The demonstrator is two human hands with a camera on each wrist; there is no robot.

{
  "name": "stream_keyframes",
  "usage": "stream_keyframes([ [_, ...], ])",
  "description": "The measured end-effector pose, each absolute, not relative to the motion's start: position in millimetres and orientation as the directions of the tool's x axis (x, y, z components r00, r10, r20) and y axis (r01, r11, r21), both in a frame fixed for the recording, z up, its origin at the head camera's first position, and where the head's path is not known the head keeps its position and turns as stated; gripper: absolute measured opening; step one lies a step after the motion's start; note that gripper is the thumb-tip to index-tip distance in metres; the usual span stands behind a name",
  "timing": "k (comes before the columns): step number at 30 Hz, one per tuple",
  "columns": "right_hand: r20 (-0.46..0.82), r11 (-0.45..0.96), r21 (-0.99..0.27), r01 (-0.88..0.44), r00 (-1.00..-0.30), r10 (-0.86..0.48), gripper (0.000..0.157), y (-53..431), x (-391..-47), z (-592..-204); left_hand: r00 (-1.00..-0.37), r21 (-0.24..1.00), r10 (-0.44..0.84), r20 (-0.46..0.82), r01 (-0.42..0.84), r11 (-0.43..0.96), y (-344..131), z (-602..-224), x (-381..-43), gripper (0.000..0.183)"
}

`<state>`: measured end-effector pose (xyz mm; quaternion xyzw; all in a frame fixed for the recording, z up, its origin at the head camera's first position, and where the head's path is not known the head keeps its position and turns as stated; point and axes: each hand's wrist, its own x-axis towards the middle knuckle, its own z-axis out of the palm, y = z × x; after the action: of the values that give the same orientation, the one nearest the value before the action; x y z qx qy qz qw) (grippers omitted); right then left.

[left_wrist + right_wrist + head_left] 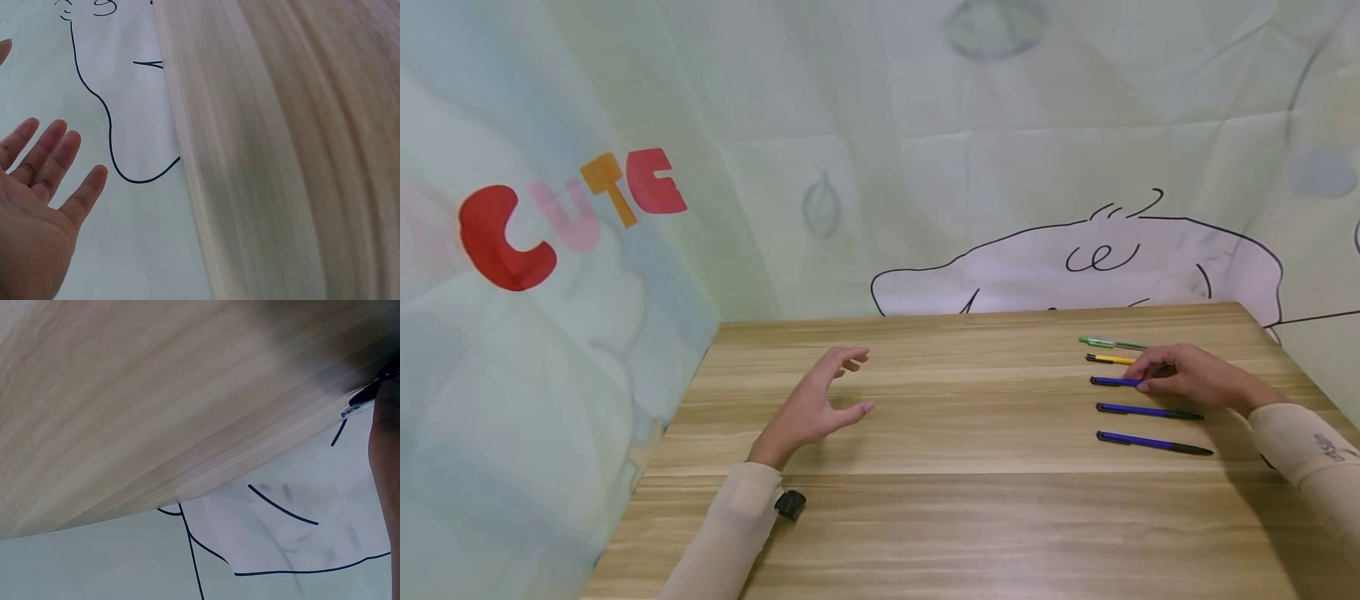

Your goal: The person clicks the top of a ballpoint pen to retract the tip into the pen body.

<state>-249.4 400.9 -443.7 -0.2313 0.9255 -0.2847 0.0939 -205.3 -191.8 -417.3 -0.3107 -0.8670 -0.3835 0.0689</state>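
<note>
On the right side of the wooden table several pens lie in a column. My right hand is over the third pen from the back, pinching this blue pen between thumb and fingers; its front part is hidden by the hand. Just behind lie a yellow pen, partly covered by the fingers, and a green, clear-barrelled pen. Two more blue pens with black tips, a nearer one and a middle one, lie in front. Left of centre, my left hand hovers with thumb and fingers spread apart, holding nothing.
The wood-grained table reaches back to a printed cloth wall with a line-drawn animal. Another cloth wall with the letters CUTE stands along the left edge. A small black device is at the left wrist.
</note>
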Motion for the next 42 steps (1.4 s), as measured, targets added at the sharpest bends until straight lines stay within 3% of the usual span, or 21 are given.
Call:
stream_keyframes([
  [42, -0.088, 0.748, -0.565, -0.348, -0.876, -0.474, 0.017, 401.3, -249.8, -442.1, -0.796, 0.614, 0.495, 0.349, 0.593, 0.521, -188.7, -415.8, -207.6, 0.072],
])
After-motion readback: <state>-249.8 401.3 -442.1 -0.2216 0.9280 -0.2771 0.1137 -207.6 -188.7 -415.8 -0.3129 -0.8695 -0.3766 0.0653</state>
